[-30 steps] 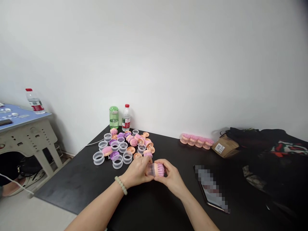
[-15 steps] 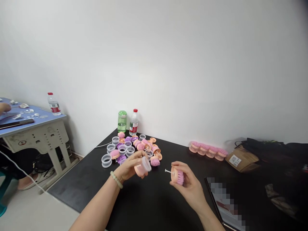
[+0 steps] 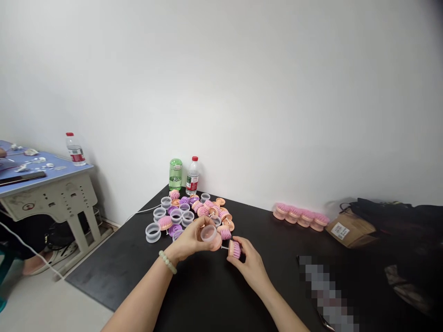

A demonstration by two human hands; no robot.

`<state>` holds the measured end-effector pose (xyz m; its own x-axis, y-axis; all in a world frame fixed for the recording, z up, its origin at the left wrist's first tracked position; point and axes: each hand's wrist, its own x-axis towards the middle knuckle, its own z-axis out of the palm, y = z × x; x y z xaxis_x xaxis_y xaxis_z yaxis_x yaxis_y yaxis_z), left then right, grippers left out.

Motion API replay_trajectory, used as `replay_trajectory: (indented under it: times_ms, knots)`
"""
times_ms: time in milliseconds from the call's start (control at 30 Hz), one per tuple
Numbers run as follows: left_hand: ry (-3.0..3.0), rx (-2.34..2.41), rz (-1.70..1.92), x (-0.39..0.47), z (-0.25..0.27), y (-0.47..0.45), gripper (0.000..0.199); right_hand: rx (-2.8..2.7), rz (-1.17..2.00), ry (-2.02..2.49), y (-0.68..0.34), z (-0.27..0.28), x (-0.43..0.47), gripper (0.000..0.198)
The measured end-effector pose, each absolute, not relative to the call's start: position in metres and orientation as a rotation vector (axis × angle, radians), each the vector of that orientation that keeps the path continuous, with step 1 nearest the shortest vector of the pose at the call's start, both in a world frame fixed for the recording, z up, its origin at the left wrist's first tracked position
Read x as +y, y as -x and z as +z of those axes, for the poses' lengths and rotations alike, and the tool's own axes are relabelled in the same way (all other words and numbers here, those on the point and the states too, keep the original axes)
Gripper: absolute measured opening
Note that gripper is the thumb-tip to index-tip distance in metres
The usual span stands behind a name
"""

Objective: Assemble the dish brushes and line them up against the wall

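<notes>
My left hand point(image 3: 189, 240) grips a round cup point(image 3: 209, 234) with a clear ring and a peach part, tilted on its side above the table. In my right hand point(image 3: 249, 263) is a brush head point(image 3: 235, 249) with pink bristles on a peach base. A thin white stem point(image 3: 224, 247) sticks out of that base toward the cup; whether its tip touches the cup I cannot tell. Behind my hands lies a loose pile of clear rings point(image 3: 152, 232), purple parts point(image 3: 175, 229) and more pink brush heads point(image 3: 165, 222).
A row of several pink-topped brushes point(image 3: 300, 216) stands by the wall. At the back are a green bottle point(image 3: 175, 175) and a water bottle point(image 3: 192, 176). A brown paper bag point(image 3: 349, 228) sits at right. Another person's hand point(image 3: 2, 152) is at the blue table point(image 3: 64, 174).
My right hand has moved left with the brush head, closing the gap to the cup. My left hand has turned the cup so its stem-facing side points right.
</notes>
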<state>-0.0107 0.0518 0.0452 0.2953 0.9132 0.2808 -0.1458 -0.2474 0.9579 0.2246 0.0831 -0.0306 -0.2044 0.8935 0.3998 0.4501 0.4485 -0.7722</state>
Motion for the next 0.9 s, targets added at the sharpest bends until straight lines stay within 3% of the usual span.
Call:
replay_trajectory:
  times_ms: [167, 433, 633, 900]
  knots:
    - [-1.876, 0.974, 0.971, 0.054, 0.04, 0.006, 0.042, -1.863, 0.491, 1.067, -0.232, -0.037, 0.083, 0.045]
    - [-1.869, 0.971, 0.942, 0.058, 0.034, 0.001, 0.046, -1.997, 0.105, 0.787, -0.235, -0.009, 0.06, 0.038]
    - [-1.847, 0.806, 0.999, 0.056, 0.034, -0.002, 0.054, -2.077, 0.078, 0.687, -0.225, -0.001, 0.048, 0.052]
    - [-1.918, 0.843, 0.964, 0.055, 0.035, -0.003, 0.058, -2.064, 0.154, 0.688, -0.223, 0.004, 0.044, 0.041]
